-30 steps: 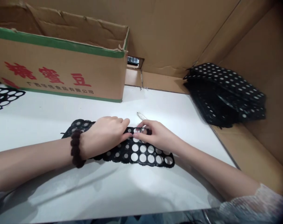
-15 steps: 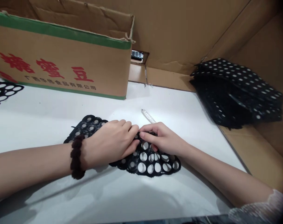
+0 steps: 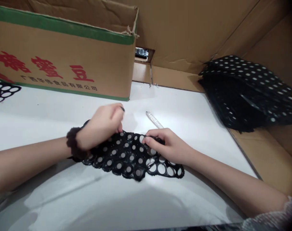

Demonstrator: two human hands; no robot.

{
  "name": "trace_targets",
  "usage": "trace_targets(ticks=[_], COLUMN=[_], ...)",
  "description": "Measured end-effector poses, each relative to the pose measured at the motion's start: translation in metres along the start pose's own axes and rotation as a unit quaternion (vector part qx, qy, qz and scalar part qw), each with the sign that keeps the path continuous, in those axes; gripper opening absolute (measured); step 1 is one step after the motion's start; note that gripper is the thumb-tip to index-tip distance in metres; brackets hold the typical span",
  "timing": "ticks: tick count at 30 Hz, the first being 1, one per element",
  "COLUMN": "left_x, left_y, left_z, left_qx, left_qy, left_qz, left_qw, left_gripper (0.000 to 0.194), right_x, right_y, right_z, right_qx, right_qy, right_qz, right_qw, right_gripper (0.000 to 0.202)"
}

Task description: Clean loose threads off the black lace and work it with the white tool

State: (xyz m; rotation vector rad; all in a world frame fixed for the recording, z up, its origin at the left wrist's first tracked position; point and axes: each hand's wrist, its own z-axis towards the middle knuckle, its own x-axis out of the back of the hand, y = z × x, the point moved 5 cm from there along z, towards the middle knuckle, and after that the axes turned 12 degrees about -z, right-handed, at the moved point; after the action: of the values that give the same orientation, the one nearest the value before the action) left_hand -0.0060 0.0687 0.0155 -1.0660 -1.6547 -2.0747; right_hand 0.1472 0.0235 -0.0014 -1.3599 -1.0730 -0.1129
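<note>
A black sheet of round rings (image 3: 123, 155) lies on the white table (image 3: 88, 199). Its left and middle rings have small grey centres, while those at the right end are wide open holes. My right hand (image 3: 168, 144) pinches the sheet's upper edge near the right end. Raised over the sheet's upper left part, my left hand (image 3: 102, 123) is closed in a pinch, with a small black piece (image 3: 122, 109) at its fingertips. A dark fuzzy band is round my left wrist.
A cardboard box (image 3: 107, 70) with a green rim stands at the back left. A pen (image 3: 154, 119) lies behind my right hand. Black dotted sheets (image 3: 254, 93) are piled at the right. An open-holed sheet (image 3: 4, 91) lies at the far left.
My left hand has moved up and left off the middle of the sheet, a small black piece now in its fingers. More grey-centred rings show. My right hand stays at the upper edge.
</note>
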Motion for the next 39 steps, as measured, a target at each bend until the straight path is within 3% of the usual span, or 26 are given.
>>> trace_targets(ticks=[1,3,6,8,14,19,22,27,31,36,39], left_x=[0.005,0.007,-0.01,-0.025,-0.04,-0.04,-0.04,-0.04,-0.04,-0.039,-0.039], left_y=[-0.001,0.007,0.028,0.034,0.026,0.025,0.026,0.023,0.023,0.025,0.025], left_z=[0.0,-0.004,-0.021,-0.034,-0.038,-0.033,-0.032,-0.032,-0.034,-0.034,-0.033], left_qx=[0.013,-0.025,-0.16,-0.208,-0.182,-0.214,-0.24,-0.245,-0.255,-0.263,-0.249], left_qy=[0.031,0.043,-0.029,-0.075,-0.171,-0.251,-0.252,-0.233,-0.227,-0.222,-0.227], left_qz=[-0.009,0.028,0.153,0.208,0.187,0.153,0.145,0.151,0.184,0.156,0.144], left_qw=[0.999,0.998,0.975,0.953,0.95,0.932,0.926,0.929,0.922,0.926,0.93], left_gripper=[0.027,0.026,0.024,0.026,0.025,0.031,0.035,0.02,0.018,0.024,0.018], right_x=[0.0,0.001,0.001,0.001,-0.006,-0.01,-0.007,-0.007,-0.007,-0.009,-0.01], right_y=[-0.001,-0.003,-0.004,-0.003,-0.001,-0.002,-0.001,-0.005,-0.007,-0.007,-0.005], right_z=[-0.001,-0.001,-0.001,-0.001,-0.001,-0.003,-0.003,-0.005,-0.005,-0.004,-0.004], right_qx=[0.007,0.03,0.048,0.045,0.034,0.045,0.043,0.049,0.04,0.032,0.019], right_qy=[-0.006,-0.035,-0.111,-0.126,-0.055,-0.09,-0.109,-0.145,-0.104,-0.077,-0.068], right_qz=[-0.001,0.0,0.006,0.013,0.059,0.096,0.079,0.102,0.09,0.102,0.113], right_qw=[1.0,0.999,0.993,0.991,0.996,0.99,0.99,0.983,0.99,0.991,0.991], right_gripper=[0.024,0.021,0.021,0.022,0.024,0.019,0.019,0.014,0.019,0.021,0.02])
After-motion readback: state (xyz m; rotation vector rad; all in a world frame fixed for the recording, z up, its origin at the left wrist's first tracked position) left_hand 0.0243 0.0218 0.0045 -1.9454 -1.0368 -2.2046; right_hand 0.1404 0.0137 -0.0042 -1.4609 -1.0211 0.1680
